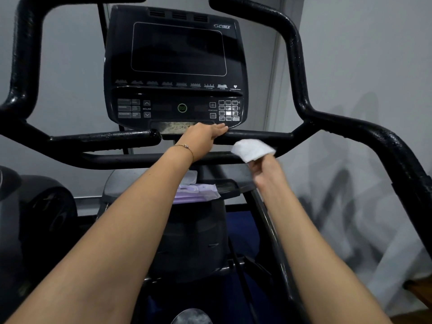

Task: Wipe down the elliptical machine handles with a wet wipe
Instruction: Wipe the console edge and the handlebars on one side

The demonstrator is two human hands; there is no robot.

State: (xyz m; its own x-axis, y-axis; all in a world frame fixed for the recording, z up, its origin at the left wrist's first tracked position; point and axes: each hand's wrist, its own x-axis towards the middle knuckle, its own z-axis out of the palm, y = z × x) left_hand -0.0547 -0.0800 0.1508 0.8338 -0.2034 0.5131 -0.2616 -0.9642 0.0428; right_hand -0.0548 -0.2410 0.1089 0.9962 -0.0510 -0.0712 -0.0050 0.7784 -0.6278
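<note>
My left hand [203,139] grips the inner end of the black right crossbar handle [261,136] just below the console. My right hand [266,170] holds a folded white wet wipe [252,149] pinched at its lower edge, and the wipe lies against the underside of that same handle, just right of my left hand. The left crossbar handle [105,137] ends in a rounded cap near the console. Tall black moving handles rise at the left [23,66] and at the right [297,66].
The black console [177,66] with a dark screen and keypad stands straight ahead. A lilac pack of wipes [196,191] lies on the grey shelf [230,187] below the bars. A lower black bar [131,159] crosses under the handles. A grey wall is behind.
</note>
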